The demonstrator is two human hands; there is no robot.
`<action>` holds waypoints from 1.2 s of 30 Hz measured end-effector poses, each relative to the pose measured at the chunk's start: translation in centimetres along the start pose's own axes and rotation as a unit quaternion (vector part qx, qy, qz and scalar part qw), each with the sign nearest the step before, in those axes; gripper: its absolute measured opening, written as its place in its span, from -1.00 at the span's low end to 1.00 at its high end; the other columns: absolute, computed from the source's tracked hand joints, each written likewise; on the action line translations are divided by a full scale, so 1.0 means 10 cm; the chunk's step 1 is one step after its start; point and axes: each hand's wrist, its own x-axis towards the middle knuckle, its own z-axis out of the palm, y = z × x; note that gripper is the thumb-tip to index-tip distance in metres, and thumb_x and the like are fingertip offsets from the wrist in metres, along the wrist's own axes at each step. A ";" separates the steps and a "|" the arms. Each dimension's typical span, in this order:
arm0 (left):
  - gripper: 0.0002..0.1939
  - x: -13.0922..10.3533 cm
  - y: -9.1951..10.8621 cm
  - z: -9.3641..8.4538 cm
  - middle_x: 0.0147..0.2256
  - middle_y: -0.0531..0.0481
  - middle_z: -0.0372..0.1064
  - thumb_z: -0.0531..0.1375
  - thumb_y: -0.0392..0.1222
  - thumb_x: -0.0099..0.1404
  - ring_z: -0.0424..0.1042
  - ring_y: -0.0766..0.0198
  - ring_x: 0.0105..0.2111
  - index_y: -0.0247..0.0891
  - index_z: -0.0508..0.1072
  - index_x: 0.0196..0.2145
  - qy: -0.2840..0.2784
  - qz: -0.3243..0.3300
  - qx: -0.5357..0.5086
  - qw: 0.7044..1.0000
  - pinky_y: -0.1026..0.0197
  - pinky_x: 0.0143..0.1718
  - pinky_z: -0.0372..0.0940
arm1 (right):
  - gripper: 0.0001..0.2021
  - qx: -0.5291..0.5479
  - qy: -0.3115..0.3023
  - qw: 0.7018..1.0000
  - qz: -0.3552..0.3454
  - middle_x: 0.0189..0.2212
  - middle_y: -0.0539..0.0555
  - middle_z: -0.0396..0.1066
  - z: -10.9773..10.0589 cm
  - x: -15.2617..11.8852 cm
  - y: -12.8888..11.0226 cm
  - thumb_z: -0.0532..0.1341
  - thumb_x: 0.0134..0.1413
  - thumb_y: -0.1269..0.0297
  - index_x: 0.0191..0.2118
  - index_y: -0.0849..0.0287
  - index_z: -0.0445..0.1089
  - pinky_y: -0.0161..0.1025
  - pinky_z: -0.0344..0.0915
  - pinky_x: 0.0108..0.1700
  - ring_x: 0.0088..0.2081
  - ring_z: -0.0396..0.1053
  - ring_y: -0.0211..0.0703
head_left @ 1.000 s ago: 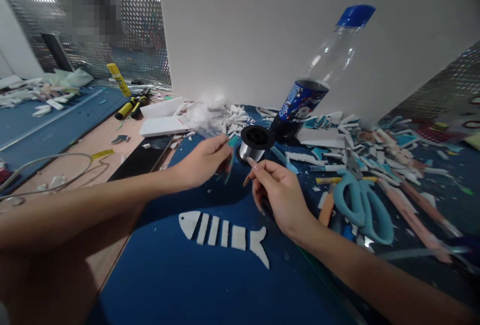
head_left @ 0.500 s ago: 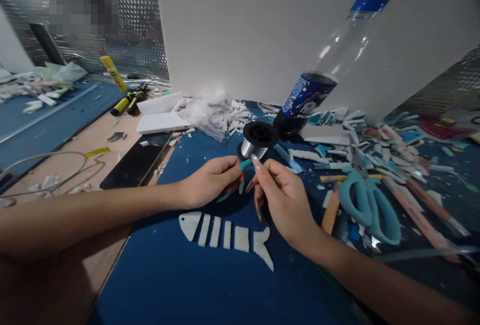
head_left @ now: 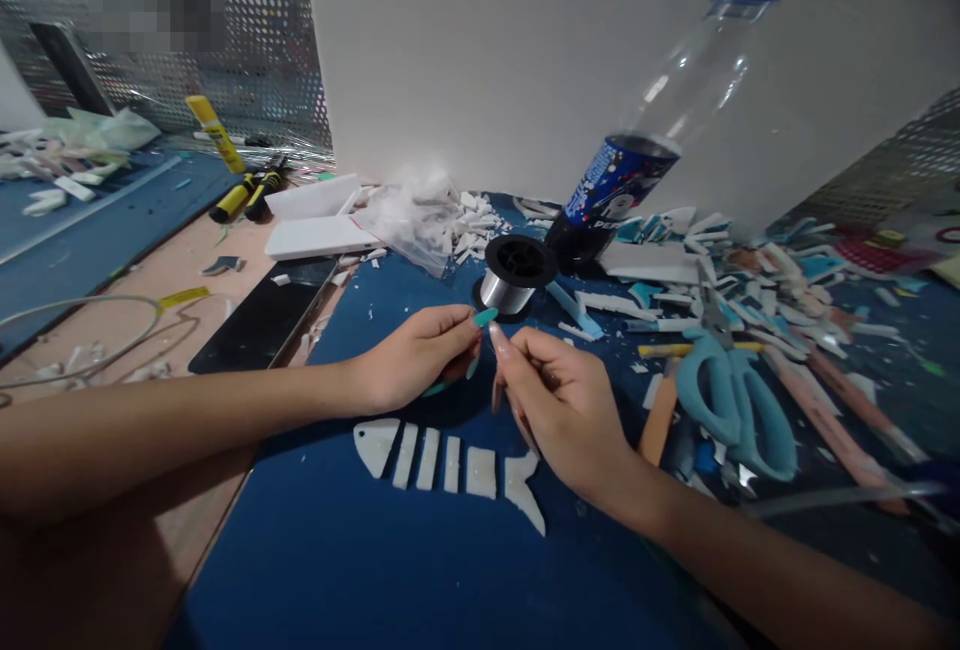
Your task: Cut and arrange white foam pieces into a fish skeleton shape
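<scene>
My left hand (head_left: 420, 355) is closed in a pinch, its long teal thumbnail pointing right. Close beside that nail are the pinched fingertips of my right hand (head_left: 559, 395), which has long pinkish nails. Whatever either pinch holds is too small or hidden to make out. Just behind the fingertips stands a black spool (head_left: 517, 265) wound with clear, shiny line. Below the hands lies a row of separate white pieces forming a fish skeleton: a head (head_left: 375, 445) with an eye hole, several narrow strips (head_left: 428, 460), a wider block (head_left: 481, 472) and a forked tail (head_left: 523, 493).
A cola bottle (head_left: 619, 180) stands behind the spool. Light blue scissors (head_left: 724, 400) and many blue and white scraps (head_left: 750, 305) lie right. To the left are a black phone (head_left: 262, 320), a white box (head_left: 319, 237), a plastic bag (head_left: 409, 230) and yellow-black pliers (head_left: 251, 195).
My right thumb and fingertips have come slightly left and down, closer to my left thumbnail. The camera view has shifted a little. The fish pieces and spool stay in place.
</scene>
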 end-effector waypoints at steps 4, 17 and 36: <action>-0.67 0.00 -0.02 -0.01 -0.68 0.21 0.06 -0.08 -0.26 0.45 -0.03 0.53 -0.71 -0.29 0.17 -0.51 0.006 0.022 0.001 1.000 0.45 -0.70 -0.09 | -0.60 0.094 -0.028 0.993 0.064 -0.85 -0.16 0.09 0.00 0.03 -0.03 0.13 0.20 0.11 -0.63 0.13 0.22 -0.42 0.01 -0.75 -0.84 0.02 -0.43; -0.73 0.01 -0.10 -0.04 -0.66 0.22 0.08 -0.01 -0.20 0.39 0.00 0.54 -0.70 -0.27 0.15 -0.49 0.010 0.086 -0.004 0.996 0.47 -0.70 -0.08 | -0.62 0.217 -0.099 0.961 0.138 -0.86 -0.14 0.14 -0.04 0.10 0.00 0.12 0.18 0.16 -0.63 0.17 0.27 -0.47 -0.06 -0.77 -0.85 -0.04 -0.48; -0.70 0.01 -0.09 -0.03 -0.67 0.23 0.09 0.02 -0.15 0.38 0.00 0.56 -0.71 -0.28 0.15 -0.50 0.006 0.087 0.023 0.996 0.48 -0.70 -0.06 | -0.65 0.207 -0.087 0.967 0.122 -0.86 -0.16 0.14 0.00 0.10 0.03 0.10 0.20 0.20 -0.60 0.17 0.25 -0.48 -0.07 -0.78 -0.87 -0.03 -0.49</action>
